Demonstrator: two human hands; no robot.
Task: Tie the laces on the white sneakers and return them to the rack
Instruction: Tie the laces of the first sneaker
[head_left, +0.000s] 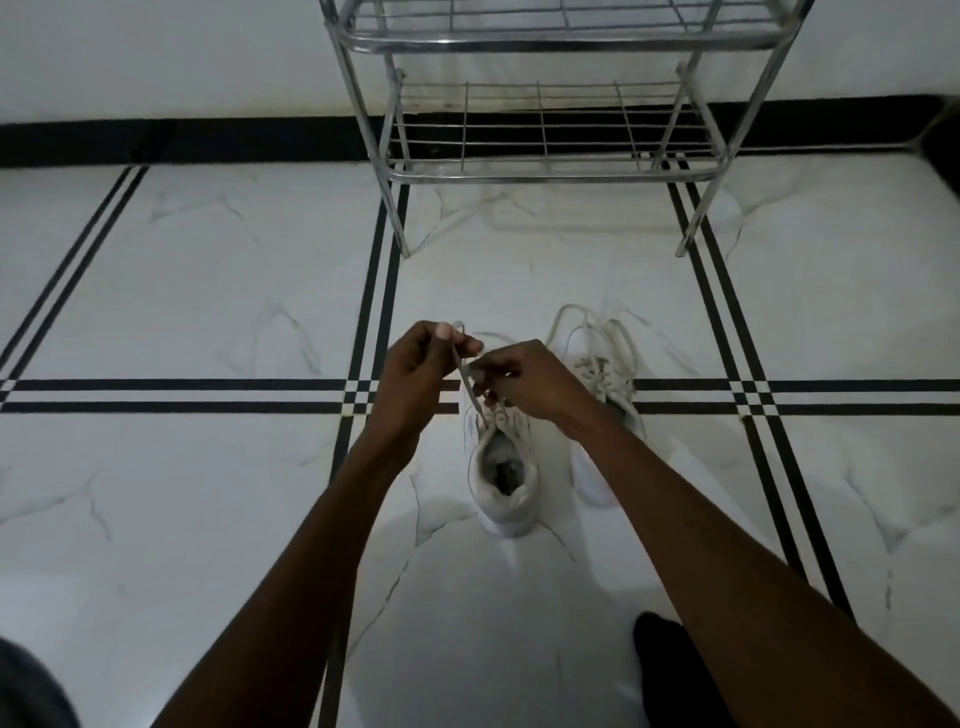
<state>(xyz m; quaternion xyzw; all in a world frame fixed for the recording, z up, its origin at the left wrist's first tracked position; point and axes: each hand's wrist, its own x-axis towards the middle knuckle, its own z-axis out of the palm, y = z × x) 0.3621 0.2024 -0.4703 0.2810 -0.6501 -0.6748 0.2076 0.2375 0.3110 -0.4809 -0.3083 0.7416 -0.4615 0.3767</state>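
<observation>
Two white sneakers stand side by side on the tiled floor, heels toward me. Over the left sneaker (503, 486) my left hand (415, 366) pinches a lace (464, 378) pulled up taut from the eyelets. My right hand (524, 379) grips the other lace end close above the tongue, nearly touching the left hand. The right sneaker (605, 379) is partly hidden behind my right wrist; its loose laces lie spread over its toe. The metal wire rack (545, 171) stands on the floor beyond the shoes, its lower shelf bare.
White marble-look floor tiles with black double stripes (182, 395) surround the shoes. A black skirting and white wall run behind the rack. A dark foot or sock (670, 670) shows at the bottom right, and dark fabric sits at the bottom left corner.
</observation>
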